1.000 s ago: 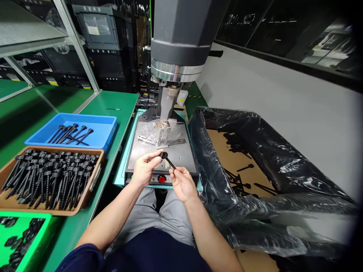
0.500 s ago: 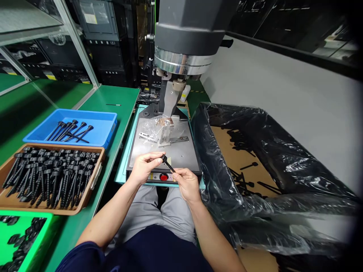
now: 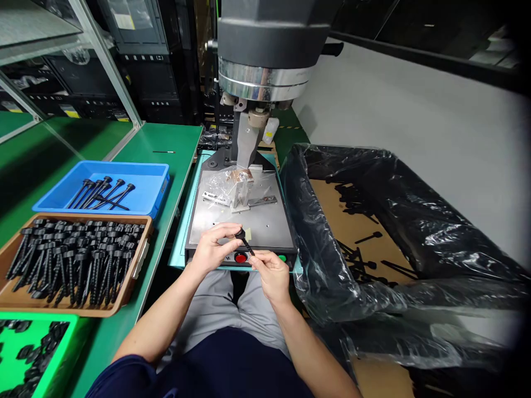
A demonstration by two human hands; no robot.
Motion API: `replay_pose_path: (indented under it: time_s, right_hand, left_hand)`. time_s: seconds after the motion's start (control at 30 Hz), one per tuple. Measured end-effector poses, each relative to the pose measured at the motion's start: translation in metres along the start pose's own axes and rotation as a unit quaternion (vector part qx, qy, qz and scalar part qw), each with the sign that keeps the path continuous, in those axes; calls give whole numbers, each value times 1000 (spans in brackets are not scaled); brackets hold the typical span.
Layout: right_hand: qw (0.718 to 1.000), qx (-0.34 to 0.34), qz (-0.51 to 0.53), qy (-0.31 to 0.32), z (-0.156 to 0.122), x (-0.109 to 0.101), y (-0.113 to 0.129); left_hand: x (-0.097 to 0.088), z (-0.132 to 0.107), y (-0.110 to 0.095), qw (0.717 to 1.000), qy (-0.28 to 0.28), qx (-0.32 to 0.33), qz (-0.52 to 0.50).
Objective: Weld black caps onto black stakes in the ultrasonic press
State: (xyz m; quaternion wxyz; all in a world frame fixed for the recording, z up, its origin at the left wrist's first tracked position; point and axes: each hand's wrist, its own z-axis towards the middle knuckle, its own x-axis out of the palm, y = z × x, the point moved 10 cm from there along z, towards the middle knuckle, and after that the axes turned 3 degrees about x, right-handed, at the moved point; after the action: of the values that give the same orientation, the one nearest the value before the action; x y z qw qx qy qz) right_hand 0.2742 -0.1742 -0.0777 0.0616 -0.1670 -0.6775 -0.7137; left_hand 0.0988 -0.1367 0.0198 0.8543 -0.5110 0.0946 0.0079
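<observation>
Both my hands hold one small black ribbed rod (image 3: 244, 244) just above the front edge of the press machine's metal plate (image 3: 265, 221). My left hand (image 3: 214, 247) pinches its capped upper end with fingers closed. My right hand (image 3: 269, 271) grips the lower end, fingers curled. The rod slants from upper left to lower right, over the red button (image 3: 240, 257). The press head (image 3: 265, 61) hangs above a small fixture (image 3: 240, 190) farther back on the plate.
A brown tray (image 3: 136, 265) packed with black rods lies at left, a blue tray (image 3: 157, 188) with several rods behind it, a green bin (image 3: 62, 337) of black caps nearest. A black-bag-lined carton (image 3: 315, 232) with loose rods stands at right.
Both hands with the rod have drawn slightly closer together and nearer to me, toward the plate's front edge. The view has shifted a little.
</observation>
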Motion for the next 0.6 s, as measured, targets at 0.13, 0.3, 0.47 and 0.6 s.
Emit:
replay_pose_path:
  time_s: [0.13, 0.3, 0.47, 0.6]
  right_hand:
    - [998, 30, 52, 20, -1, 3, -5]
    - [1000, -2, 18, -6, -5, -2, 0]
    - [997, 45, 61, 9, -8, 3, -8]
    - [1000, -22, -7, -4, -10, -1, 3]
  left_hand:
    - [3, 1, -5, 999, 2, 26, 43]
    - [8, 2, -5, 997, 12, 33, 63]
    - [6, -1, 0, 998, 1, 28, 58]
    - [6, -3, 5, 999, 8, 10, 36]
